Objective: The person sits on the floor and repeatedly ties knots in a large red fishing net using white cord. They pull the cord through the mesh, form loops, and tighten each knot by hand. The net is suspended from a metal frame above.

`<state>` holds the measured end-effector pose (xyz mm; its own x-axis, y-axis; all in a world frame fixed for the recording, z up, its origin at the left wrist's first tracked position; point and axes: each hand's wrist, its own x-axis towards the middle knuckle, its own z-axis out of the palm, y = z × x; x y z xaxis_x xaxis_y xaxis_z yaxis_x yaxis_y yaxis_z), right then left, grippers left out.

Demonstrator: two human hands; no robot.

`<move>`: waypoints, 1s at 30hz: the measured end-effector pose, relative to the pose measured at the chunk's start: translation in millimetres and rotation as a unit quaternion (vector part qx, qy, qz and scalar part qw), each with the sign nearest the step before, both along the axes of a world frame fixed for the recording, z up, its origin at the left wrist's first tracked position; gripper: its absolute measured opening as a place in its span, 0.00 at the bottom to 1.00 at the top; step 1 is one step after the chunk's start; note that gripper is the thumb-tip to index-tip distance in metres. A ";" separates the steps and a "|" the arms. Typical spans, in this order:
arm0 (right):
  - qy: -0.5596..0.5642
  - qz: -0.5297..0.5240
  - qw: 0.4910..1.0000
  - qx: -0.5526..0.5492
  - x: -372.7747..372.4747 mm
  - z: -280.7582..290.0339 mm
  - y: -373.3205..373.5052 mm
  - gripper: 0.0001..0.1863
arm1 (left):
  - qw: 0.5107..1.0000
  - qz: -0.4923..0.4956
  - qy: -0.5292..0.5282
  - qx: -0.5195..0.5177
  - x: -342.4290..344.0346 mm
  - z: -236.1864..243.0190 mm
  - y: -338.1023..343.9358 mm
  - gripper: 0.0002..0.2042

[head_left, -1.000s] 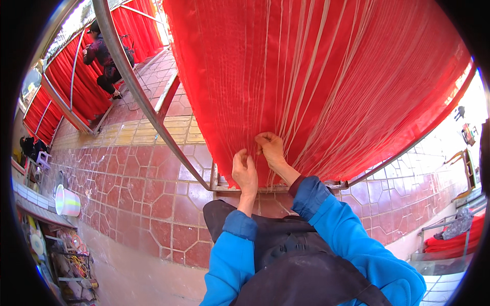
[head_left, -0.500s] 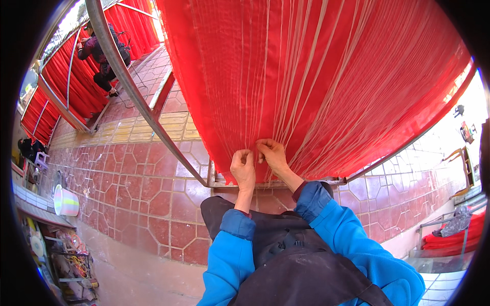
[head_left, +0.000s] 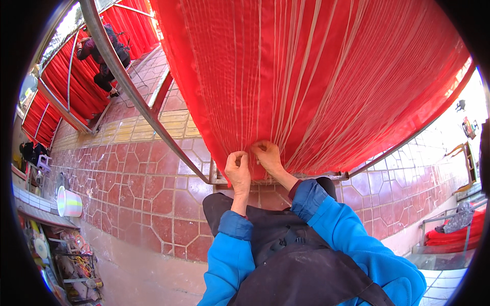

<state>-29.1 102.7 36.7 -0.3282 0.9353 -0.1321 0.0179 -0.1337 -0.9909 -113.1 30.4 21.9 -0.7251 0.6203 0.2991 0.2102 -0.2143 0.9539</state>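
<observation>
A large red cloth (head_left: 214, 66) hangs before me, with many pale threads (head_left: 301, 76) running down over it and gathering toward its lower edge. Both hands are at that edge, side by side. My left hand (head_left: 238, 171) is pinched, thumb against fingers, at the lower ends of the threads. Close by, my right hand (head_left: 268, 155) bends its fingers in a pinch among the threads. Whatever lies between the fingertips is too fine to make out, though thin strands pass right at them.
A metal frame (head_left: 148, 112) borders the cloth on the left and along its bottom. Another person (head_left: 102, 56) sits by more red cloths at the far left. A striped bucket (head_left: 69, 202) and cluttered shelves (head_left: 76, 255) stand left, a wooden chair (head_left: 467, 166) right. Reddish tiles (head_left: 153, 188) cover the floor.
Both hands have shifted slightly left along the cloth's lower edge, staying pinched near each other. My view has moved a little too.
</observation>
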 end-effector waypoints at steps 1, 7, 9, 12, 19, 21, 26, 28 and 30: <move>-0.007 0.000 1.000 -0.010 1.2 -4.1 -3.3 0.09 | 1.000 0.001 -0.004 -0.004 -0.9 0.0 -1.8 0.01; 0.020 -0.003 1.000 -0.022 -6.6 -22.3 -18.9 0.11 | 1.000 0.008 -0.004 -0.005 -3.2 10.1 -11.1 0.02; 0.006 0.003 1.000 -0.019 -7.5 -22.0 -20.4 0.11 | 1.000 0.006 -0.019 -0.021 -3.7 15.0 -12.3 0.02; -0.002 0.022 1.000 -0.021 -1.0 -17.3 -23.8 0.10 | 0.998 0.036 -0.056 -0.013 -3.4 18.9 -13.8 0.02; 0.041 0.057 0.996 -0.053 30.4 -7.9 -58.7 0.08 | 0.995 -0.029 -0.022 -0.091 8.0 20.2 -23.1 0.09; 0.081 0.074 0.990 -0.091 41.3 -5.8 -68.5 0.08 | 0.989 -0.102 -0.090 -0.066 12.0 25.8 -25.4 0.09; 0.085 0.058 0.993 -0.055 56.5 2.0 -77.9 0.08 | 0.979 -0.138 -0.122 -0.089 23.3 39.6 -37.2 0.11; 0.085 0.044 0.992 -0.080 61.1 7.5 -78.5 0.07 | 0.988 -0.097 -0.039 -0.109 25.5 39.7 -39.1 0.10; 0.100 0.058 0.992 -0.055 66.0 14.0 -80.8 0.07 | 0.992 -0.081 -0.001 -0.093 26.8 37.0 -40.6 0.10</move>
<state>36.8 21.9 50.7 -0.4620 0.8736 -0.1532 -0.1564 -0.2503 -0.9554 -86.4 -10.2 58.8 -0.6113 0.7735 0.1674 0.1861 -0.0651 0.9804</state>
